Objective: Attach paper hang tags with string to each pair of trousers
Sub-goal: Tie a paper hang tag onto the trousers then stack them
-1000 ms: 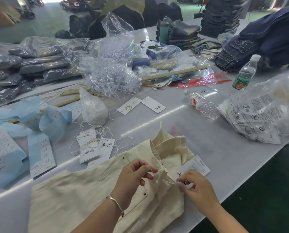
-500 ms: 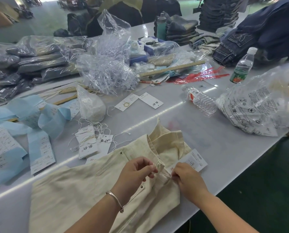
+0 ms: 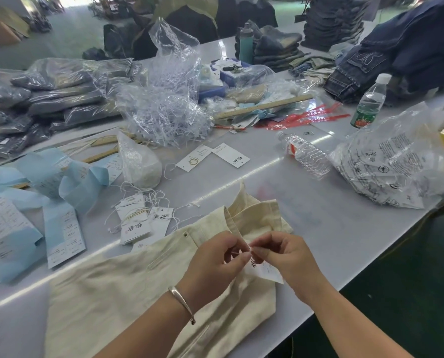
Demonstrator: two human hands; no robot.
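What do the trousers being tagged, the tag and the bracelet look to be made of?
Cream trousers: matte woven cotton-like cloth, soft folds, stitched seams. Hang tag: thin white printed card or paper, flat with crisp corners. Bracelet on the left wrist: polished silvery metal, probably, given its bright highlights.

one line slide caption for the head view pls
Both hands, left and right, pinch a thin string at a white paper hang tag over cream trousers.

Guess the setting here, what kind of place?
Likely a garment finishing or packing floor: bagged trousers stacked on a long table, folded jeans behind, loose hang tags beside cream trousers.
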